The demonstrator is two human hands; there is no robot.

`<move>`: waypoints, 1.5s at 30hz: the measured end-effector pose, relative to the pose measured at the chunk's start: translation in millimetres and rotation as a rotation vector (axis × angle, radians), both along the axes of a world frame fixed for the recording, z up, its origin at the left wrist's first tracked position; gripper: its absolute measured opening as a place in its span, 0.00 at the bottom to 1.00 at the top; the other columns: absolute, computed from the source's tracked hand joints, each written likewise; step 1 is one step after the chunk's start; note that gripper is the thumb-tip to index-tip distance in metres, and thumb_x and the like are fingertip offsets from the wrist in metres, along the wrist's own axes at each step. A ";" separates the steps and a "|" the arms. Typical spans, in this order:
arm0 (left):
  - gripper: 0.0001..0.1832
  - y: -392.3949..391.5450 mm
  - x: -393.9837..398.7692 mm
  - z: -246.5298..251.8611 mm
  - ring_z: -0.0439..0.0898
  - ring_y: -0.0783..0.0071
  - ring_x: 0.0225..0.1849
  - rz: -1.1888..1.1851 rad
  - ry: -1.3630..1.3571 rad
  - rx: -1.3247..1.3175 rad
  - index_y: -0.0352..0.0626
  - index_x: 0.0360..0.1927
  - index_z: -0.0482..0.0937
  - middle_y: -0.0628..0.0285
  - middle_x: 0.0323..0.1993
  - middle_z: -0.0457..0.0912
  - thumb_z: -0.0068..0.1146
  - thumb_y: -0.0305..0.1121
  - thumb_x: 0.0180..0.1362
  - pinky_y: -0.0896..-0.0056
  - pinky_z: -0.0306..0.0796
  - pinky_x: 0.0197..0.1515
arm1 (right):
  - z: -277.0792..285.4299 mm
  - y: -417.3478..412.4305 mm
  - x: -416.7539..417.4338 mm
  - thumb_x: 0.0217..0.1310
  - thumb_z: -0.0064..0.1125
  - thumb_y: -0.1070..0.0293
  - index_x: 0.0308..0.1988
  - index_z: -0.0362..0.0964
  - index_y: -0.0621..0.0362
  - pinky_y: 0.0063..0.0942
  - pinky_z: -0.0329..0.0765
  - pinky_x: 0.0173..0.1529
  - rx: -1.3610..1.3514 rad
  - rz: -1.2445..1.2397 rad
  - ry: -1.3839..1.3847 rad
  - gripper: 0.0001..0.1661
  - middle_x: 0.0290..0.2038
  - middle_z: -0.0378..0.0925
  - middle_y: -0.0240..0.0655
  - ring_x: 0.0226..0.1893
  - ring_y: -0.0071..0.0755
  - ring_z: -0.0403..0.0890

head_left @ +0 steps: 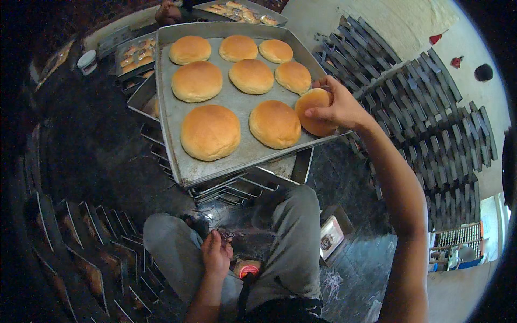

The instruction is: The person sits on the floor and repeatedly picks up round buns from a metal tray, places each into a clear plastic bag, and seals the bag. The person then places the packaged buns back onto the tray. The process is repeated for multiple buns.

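Note:
A shallow metal baking tray (246, 101) full of round golden buns lies before me on top of other trays. At its right front corner, my right hand (339, 105) grips one bun (317, 111), tilted up on its edge between thumb and fingers. A second bun (274, 124) sits just left of it, with a larger bun (210, 132) farther left. Lower down, above my lap, my left hand (217, 252) pinches a thin clear plastic bag (258, 233) with dark print near the fingers. Between my thighs is a packed item with a red label (247, 269).
Stacked metal trays (230, 189) stand under the front tray, with more stacks (93, 250) at left and along the right wall (420, 109). Filled trays (137, 54) and a white bucket (87, 62) are at back left. An open cardboard box (337, 234) sits beside my right knee. Another person's hand (169, 13) shows at the top.

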State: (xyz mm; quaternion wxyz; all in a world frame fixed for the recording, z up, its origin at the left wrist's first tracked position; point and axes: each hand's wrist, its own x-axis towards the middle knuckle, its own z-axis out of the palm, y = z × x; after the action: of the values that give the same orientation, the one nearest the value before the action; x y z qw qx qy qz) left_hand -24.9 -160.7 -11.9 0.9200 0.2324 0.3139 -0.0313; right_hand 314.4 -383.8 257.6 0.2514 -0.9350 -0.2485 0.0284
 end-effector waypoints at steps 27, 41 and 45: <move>0.09 -17.0 -21.4 97.2 0.71 0.85 0.32 -0.332 -0.326 1.173 0.33 0.41 0.80 0.67 0.32 0.78 0.61 0.30 0.65 0.81 0.62 0.33 | -133.1 -56.1 -361.4 0.64 0.62 0.65 0.63 0.63 0.65 0.38 0.70 0.65 1.462 -0.446 0.944 0.32 0.56 0.76 0.40 0.56 0.40 0.78; 0.50 -77.0 -22.6 198.2 0.50 0.42 0.77 -0.079 -0.746 -0.131 0.40 0.76 0.46 0.41 0.77 0.47 0.59 0.43 0.54 0.47 0.51 0.75 | -76.2 -8.4 -382.4 0.47 0.66 0.71 0.57 0.76 0.48 0.66 0.47 0.72 0.427 0.215 -0.293 0.33 0.63 0.73 0.42 0.67 0.56 0.69; 0.51 -86.5 -23.5 180.9 0.48 0.41 0.77 -0.009 -0.810 0.143 0.46 0.78 0.45 0.42 0.77 0.45 0.59 0.46 0.55 0.45 0.49 0.76 | -92.8 3.6 -385.6 0.46 0.66 0.74 0.58 0.75 0.52 0.65 0.48 0.72 0.466 0.127 -0.307 0.34 0.63 0.72 0.46 0.67 0.58 0.68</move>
State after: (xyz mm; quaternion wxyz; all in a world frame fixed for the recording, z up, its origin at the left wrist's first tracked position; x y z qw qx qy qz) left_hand -48.4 -247.2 169.0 0.9506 0.2905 -0.0732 0.0807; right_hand -71.2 -380.2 164.8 0.4165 -0.8281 -0.3414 -0.1557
